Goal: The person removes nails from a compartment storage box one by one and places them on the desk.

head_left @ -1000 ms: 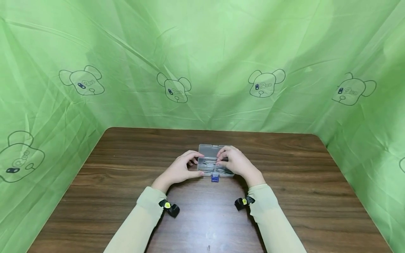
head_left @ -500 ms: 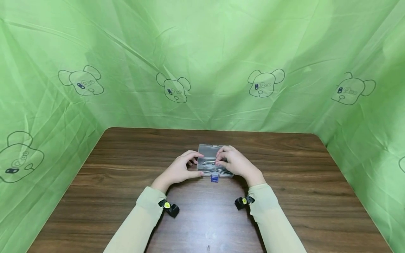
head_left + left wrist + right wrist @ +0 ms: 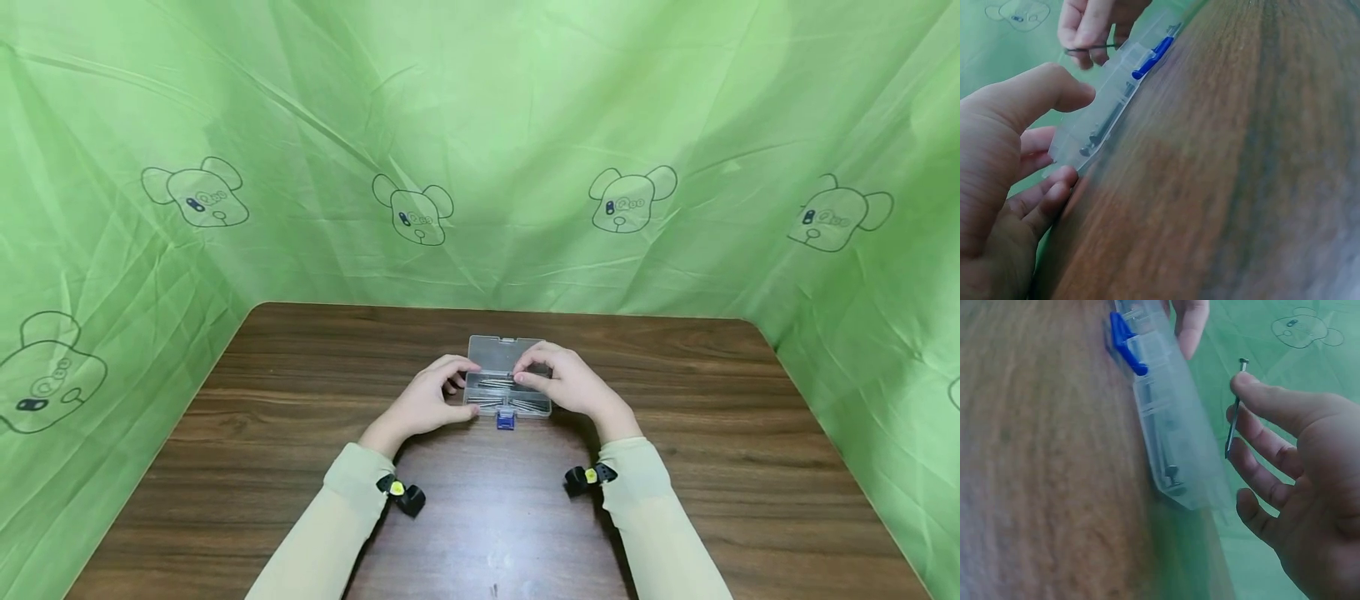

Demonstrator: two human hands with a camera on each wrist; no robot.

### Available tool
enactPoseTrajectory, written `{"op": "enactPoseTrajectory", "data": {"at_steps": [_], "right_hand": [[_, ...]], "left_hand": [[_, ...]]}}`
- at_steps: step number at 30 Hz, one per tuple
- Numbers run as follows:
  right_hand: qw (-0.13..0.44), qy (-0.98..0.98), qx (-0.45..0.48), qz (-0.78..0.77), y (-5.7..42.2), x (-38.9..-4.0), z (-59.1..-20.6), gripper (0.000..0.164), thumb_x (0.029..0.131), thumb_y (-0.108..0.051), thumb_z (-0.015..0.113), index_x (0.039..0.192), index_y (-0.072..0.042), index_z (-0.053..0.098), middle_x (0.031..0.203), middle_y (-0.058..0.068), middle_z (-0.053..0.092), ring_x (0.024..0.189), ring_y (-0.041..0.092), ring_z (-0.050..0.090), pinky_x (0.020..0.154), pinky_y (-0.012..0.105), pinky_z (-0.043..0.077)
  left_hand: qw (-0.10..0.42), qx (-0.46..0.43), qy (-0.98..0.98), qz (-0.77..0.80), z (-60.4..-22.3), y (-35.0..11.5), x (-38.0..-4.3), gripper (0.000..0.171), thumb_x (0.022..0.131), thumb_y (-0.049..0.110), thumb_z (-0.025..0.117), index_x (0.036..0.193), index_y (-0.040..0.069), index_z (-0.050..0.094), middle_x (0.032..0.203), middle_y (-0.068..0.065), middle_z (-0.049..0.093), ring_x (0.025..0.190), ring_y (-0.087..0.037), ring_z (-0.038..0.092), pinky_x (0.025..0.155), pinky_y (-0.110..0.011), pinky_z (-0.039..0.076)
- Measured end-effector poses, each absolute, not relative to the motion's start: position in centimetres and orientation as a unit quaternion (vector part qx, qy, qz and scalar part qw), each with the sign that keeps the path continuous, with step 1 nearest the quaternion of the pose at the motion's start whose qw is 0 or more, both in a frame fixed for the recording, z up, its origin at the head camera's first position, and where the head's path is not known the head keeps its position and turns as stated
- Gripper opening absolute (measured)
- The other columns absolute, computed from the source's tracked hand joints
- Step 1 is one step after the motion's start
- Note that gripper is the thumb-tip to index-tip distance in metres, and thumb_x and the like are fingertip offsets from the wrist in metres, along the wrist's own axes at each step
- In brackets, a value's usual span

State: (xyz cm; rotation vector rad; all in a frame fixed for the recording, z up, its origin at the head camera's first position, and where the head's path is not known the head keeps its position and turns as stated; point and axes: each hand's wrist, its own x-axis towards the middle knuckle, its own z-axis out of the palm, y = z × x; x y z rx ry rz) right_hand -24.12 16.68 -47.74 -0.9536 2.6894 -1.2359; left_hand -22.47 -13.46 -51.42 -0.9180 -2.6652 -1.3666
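Observation:
A clear plastic box (image 3: 492,353) with compartments stands with its lid swung back, at the middle of the table. Several nails (image 3: 492,383) lie in its compartments, and a blue latch (image 3: 506,422) hangs at its front. My left hand (image 3: 429,398) holds the box by its left end, thumb at the front corner and fingers at the back. Over the right part of the box, my right hand (image 3: 568,382) pinches one nail (image 3: 1233,428) between thumb and fingers. In the right wrist view that nail stands tilted, head up, beside the box wall.
The brown wooden table (image 3: 300,400) lies under both forearms. Behind it and along both sides hangs a green cloth (image 3: 510,108) printed with bear heads. A small black camera (image 3: 408,497) is strapped on each wrist.
My right hand has drawn back slightly to the right, out of the compartment, pinching a nail. The box has shifted slightly left, while my left hand keeps its place.

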Motion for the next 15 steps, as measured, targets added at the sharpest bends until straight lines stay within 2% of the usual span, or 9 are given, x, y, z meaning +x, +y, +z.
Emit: {"op": "enactPoseTrajectory", "data": {"at_steps": [4, 7, 15], "right_hand": [[0.018, 0.866, -0.288, -0.409, 16.8, -24.0, -47.2, 0.006, 0.107, -0.023, 0.074, 0.111, -0.020, 0.078, 0.101, -0.009, 0.072, 0.093, 0.014, 0.066, 0.079, 0.034, 0.053], [0.020, 0.864, -0.270, -0.426, 16.9, -23.9, -46.7, 0.009, 0.108, -0.022, 0.073, 0.113, -0.016, 0.078, 0.097, -0.007, 0.072, 0.088, 0.015, 0.065, 0.077, 0.033, 0.053], [-0.022, 0.867, -0.206, -0.453, 18.5, -23.6, -46.2, 0.015, 0.108, -0.018, 0.070, 0.118, -0.009, 0.075, 0.104, 0.002, 0.075, 0.095, 0.019, 0.066, 0.082, 0.032, 0.052]], "left_hand": [[0.014, -0.288, -0.849, -0.443, -51.4, -13.7, -22.5, 0.061, 0.083, 0.018, 0.093, 0.139, 0.012, 0.069, 0.137, -0.005, 0.066, 0.104, -0.020, 0.066, 0.086, -0.034, 0.057], [0.009, -0.280, -0.846, -0.453, -51.4, -13.9, -22.6, 0.060, 0.084, 0.018, 0.093, 0.139, 0.012, 0.069, 0.134, -0.006, 0.066, 0.103, -0.020, 0.066, 0.087, -0.035, 0.057], [-0.004, -0.262, -0.855, -0.447, -51.5, -14.5, -22.8, 0.059, 0.084, 0.019, 0.094, 0.137, 0.014, 0.068, 0.129, -0.004, 0.065, 0.104, -0.018, 0.066, 0.090, -0.035, 0.057]]}}
